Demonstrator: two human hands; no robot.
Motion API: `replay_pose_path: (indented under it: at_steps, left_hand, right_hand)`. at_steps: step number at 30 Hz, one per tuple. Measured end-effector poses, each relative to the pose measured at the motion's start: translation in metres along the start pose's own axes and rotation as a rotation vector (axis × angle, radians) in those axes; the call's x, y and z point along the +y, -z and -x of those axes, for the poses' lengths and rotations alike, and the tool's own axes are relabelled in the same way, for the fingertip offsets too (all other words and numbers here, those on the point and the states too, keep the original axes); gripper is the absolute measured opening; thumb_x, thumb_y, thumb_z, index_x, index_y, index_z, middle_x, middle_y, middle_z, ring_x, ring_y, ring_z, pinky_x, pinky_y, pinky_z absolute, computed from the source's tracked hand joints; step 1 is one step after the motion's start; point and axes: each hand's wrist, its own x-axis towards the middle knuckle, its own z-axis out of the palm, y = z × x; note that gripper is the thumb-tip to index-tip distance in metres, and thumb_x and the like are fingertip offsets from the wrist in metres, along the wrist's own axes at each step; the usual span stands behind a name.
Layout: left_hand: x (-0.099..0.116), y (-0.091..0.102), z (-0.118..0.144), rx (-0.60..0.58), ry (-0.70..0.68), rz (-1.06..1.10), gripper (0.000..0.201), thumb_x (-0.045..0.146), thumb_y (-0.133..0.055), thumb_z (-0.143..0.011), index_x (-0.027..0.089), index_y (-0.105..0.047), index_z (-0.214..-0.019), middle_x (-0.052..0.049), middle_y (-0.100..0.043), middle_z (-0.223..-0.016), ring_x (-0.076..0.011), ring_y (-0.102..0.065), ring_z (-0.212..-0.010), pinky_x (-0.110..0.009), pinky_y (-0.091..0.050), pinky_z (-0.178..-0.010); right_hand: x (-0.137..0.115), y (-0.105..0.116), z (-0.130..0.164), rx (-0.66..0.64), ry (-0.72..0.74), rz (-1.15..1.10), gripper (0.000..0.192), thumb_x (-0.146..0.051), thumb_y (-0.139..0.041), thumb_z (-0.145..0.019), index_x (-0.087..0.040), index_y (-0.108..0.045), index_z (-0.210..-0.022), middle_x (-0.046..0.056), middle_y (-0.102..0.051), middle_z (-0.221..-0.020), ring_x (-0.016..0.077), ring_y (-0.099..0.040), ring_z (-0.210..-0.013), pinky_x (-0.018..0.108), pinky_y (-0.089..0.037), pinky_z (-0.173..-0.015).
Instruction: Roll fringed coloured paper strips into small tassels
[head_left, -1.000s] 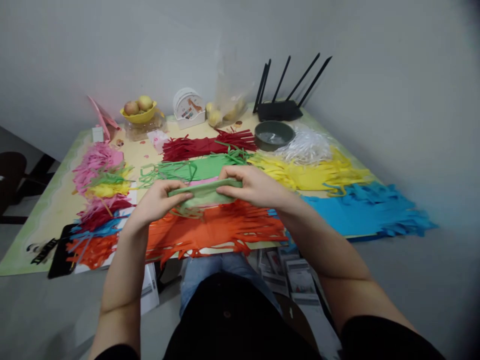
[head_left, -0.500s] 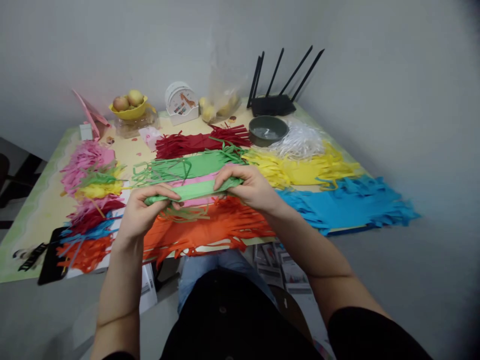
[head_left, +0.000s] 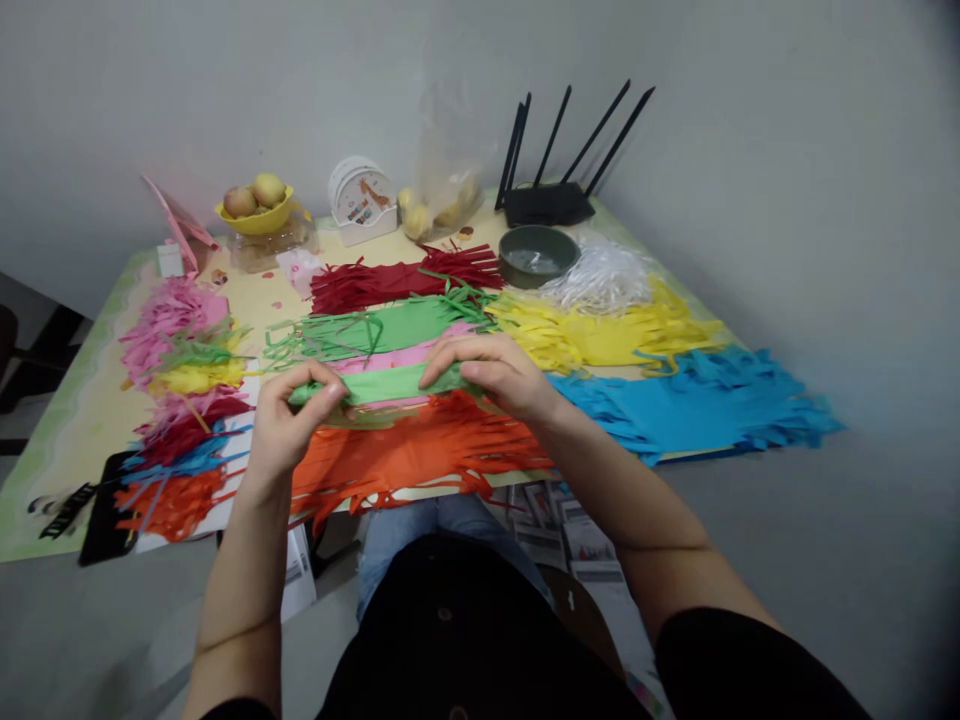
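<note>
Between my two hands a light green strip of tissue paper point(head_left: 384, 384) stretches level above the table. My left hand point(head_left: 296, 412) pinches its left end between thumb and fingers. At the other end, my right hand point(head_left: 495, 375) grips the paper, its fingers laid over the top and the thumb alongside. Part of the strip's right end is hidden by that hand. Beneath lie a pink sheet point(head_left: 405, 356), a fringed orange paper point(head_left: 409, 450) and a fringed green paper point(head_left: 409, 325).
Fringed red point(head_left: 401, 280), yellow point(head_left: 607, 335) and blue point(head_left: 690, 405) papers cover the table's middle and right. Small colored tassels lie at left, near a black phone-like slab point(head_left: 105, 525). Behind stand a dark round bowl point(head_left: 538, 255), a router point(head_left: 549, 204) and a yellow fruit bowl point(head_left: 259, 216).
The right fingers have shifted their hold and stretched out a little more along the strip. The left thumb has moved slightly, and the strip looks wider and flatter.
</note>
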Motion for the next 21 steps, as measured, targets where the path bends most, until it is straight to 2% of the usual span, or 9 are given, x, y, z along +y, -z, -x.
replay_pose_path:
  at_steps: [3,5,7,8,10,12,14,18,21]
  left_hand:
    - [0.006,-0.004,-0.001,0.052,-0.094,-0.292,0.016,0.028,-0.074,-0.080,0.017,-0.063,-0.074,-0.001,-0.066,-0.069,-0.0123,-0.060,-0.063,-0.023,-0.048,-0.063]
    - [0.008,-0.006,-0.001,0.065,-0.142,-0.415,0.018,0.027,-0.074,-0.080,0.018,-0.068,-0.094,-0.004,-0.071,-0.086,-0.0140,-0.064,-0.072,-0.024,-0.050,-0.070]
    - [0.009,-0.007,-0.002,0.054,-0.173,-0.501,0.027,0.027,-0.072,-0.081,0.019,-0.069,-0.107,-0.005,-0.073,-0.098,-0.0162,-0.067,-0.082,-0.026,-0.051,-0.077]
    - [0.009,-0.008,-0.002,0.040,-0.178,-0.528,0.023,0.027,-0.070,-0.083,0.019,-0.070,-0.104,-0.005,-0.074,-0.097,-0.0169,-0.068,-0.084,-0.027,-0.051,-0.079]
    - [0.009,-0.009,-0.001,0.028,-0.172,-0.539,0.010,0.026,-0.066,-0.085,0.019,-0.071,-0.090,-0.003,-0.074,-0.087,-0.0169,-0.068,-0.081,-0.027,-0.051,-0.077]
    - [0.009,-0.010,0.000,0.038,-0.151,-0.490,0.008,0.025,-0.066,-0.083,0.018,-0.068,-0.081,-0.003,-0.072,-0.079,-0.0165,-0.067,-0.075,-0.027,-0.052,-0.073]
    - [0.009,-0.011,0.002,0.041,-0.086,-0.362,0.009,0.026,-0.067,-0.082,0.018,-0.064,-0.080,-0.003,-0.070,-0.075,-0.0161,-0.067,-0.069,-0.027,-0.054,-0.068]
    - [0.006,-0.011,0.007,0.039,0.117,-0.018,0.016,0.031,-0.070,-0.083,0.018,-0.061,-0.088,-0.001,-0.070,-0.070,-0.0159,-0.069,-0.058,-0.027,-0.058,-0.059]
    - [0.000,-0.010,0.009,0.080,0.151,0.089,0.016,0.029,-0.071,-0.082,0.016,-0.068,-0.091,-0.002,-0.070,-0.066,-0.0179,-0.071,-0.061,-0.028,-0.060,-0.060]
  right_hand:
    - [-0.006,-0.002,0.001,0.044,-0.008,0.148,0.022,-0.031,-0.062,-0.090,-0.016,-0.069,-0.076,0.004,-0.072,-0.079,0.0145,-0.067,-0.077,0.024,-0.051,-0.072]
    - [-0.009,-0.004,0.002,0.088,-0.022,0.284,0.011,-0.027,-0.067,-0.087,-0.016,-0.069,-0.090,0.005,-0.074,-0.092,0.0159,-0.068,-0.084,0.025,-0.051,-0.077]
    - [-0.012,-0.006,0.004,0.100,-0.035,0.378,0.023,-0.024,-0.067,-0.087,-0.017,-0.067,-0.109,0.008,-0.073,-0.108,0.0183,-0.069,-0.095,0.028,-0.051,-0.083]
    - [-0.012,-0.006,0.004,0.100,-0.047,0.409,0.026,-0.023,-0.066,-0.088,-0.017,-0.067,-0.113,0.008,-0.073,-0.111,0.0189,-0.069,-0.097,0.028,-0.051,-0.084]
    - [-0.011,-0.007,0.005,0.104,-0.074,0.445,0.018,-0.022,-0.065,-0.089,-0.017,-0.068,-0.106,0.007,-0.074,-0.104,0.0186,-0.069,-0.093,0.027,-0.051,-0.081]
    - [-0.010,-0.006,0.005,0.118,-0.095,0.448,0.009,-0.023,-0.066,-0.088,-0.016,-0.068,-0.093,0.005,-0.074,-0.092,0.0172,-0.068,-0.084,0.026,-0.049,-0.075]
    - [-0.010,-0.005,0.004,0.131,-0.105,0.410,0.009,-0.025,-0.068,-0.087,-0.016,-0.067,-0.087,0.003,-0.072,-0.084,0.0154,-0.066,-0.077,0.025,-0.048,-0.070]
    - [-0.010,-0.006,0.004,0.123,-0.117,0.213,0.008,-0.024,-0.065,-0.088,-0.016,-0.069,-0.089,0.001,-0.070,-0.079,0.0116,-0.064,-0.068,0.022,-0.049,-0.064]
    - [-0.008,-0.008,0.004,0.126,-0.135,0.043,0.014,-0.021,-0.062,-0.088,-0.017,-0.073,-0.094,0.002,-0.073,-0.080,0.0106,-0.066,-0.066,0.021,-0.052,-0.064]
